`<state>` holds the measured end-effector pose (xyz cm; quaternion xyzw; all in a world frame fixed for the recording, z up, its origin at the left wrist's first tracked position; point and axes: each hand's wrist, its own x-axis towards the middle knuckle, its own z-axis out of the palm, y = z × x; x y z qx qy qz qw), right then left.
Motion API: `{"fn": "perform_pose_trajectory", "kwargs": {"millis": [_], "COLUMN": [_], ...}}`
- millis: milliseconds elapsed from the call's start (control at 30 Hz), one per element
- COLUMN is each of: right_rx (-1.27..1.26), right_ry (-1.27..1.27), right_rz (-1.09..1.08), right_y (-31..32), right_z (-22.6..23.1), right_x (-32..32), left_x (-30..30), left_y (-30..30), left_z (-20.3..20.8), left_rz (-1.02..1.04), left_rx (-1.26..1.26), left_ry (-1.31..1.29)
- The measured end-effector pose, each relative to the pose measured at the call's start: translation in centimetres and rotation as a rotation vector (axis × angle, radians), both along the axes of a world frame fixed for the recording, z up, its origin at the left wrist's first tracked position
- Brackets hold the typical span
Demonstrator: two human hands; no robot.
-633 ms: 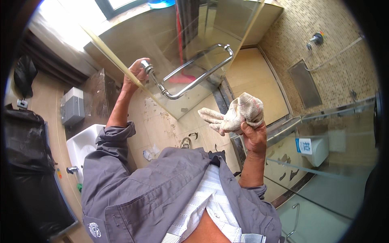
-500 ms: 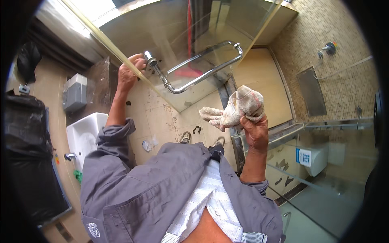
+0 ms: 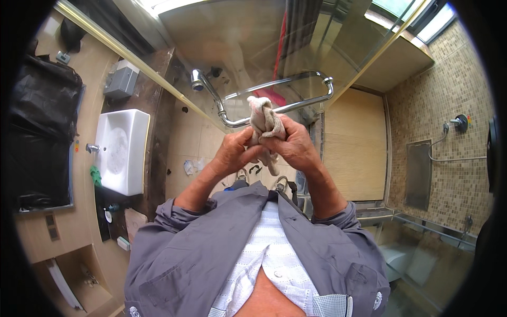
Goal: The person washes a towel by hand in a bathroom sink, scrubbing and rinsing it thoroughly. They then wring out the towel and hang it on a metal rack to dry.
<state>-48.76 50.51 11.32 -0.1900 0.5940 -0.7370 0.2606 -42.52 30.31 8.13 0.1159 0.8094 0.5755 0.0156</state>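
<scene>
1. A clear glass panel point(image 3: 248, 47) with yellowish edges is seen ahead of the torso.
2. A white sink point(image 3: 138, 153) is set on a dark surface point(image 3: 158, 98) at the left.
3. A chrome handle point(image 3: 303, 104) is fixed to the panel.
4. The right grip point(image 3: 296, 142) is angled inward, its thumb and curled fingers clenched on a pale cloth point(image 3: 265, 120).
5. The left grip point(image 3: 232, 152) is angled inward too, fingers bent, grasping the same cloth.
6. The bunched cloth is held between both grips; whether the handle is touched cannot be told.
</scene>
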Motion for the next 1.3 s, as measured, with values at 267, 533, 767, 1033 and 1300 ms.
{"fn": "perform_pose_trajectory", "kwargs": {"millis": [267,533,767,1033,1300], "right_rx": [0.285,0.141,0.173,0.094,0.504], "right_ry": [0.246,0.302,0.173,0.283,0.8], "right_rz": [0.033,-0.111,-0.063,-0.173,-0.471], "right_y": [3.5,3.8,4.3,4.4,5.3], "right_z": [0.1,1.6,1.8,-1.9,-14.8], "right_x": [-4.8,-7.8,-13.4,-17.6,-17.2], "left_x": [-2.7,-4.3,-6.1,-8.0,-10.1], "left_y": [-5.2,-3.6,-5.3,-3.2,-1.1], "left_z": [-0.9,-1.4,0.9,2.3,-8.3], "left_rz": [-0.045,0.313,0.159,0.424,0.281], "left_rx": [0.008,0.196,0.361,-0.499,-0.744], "left_ry": [-0.034,0.173,-0.058,0.618,0.534]}}
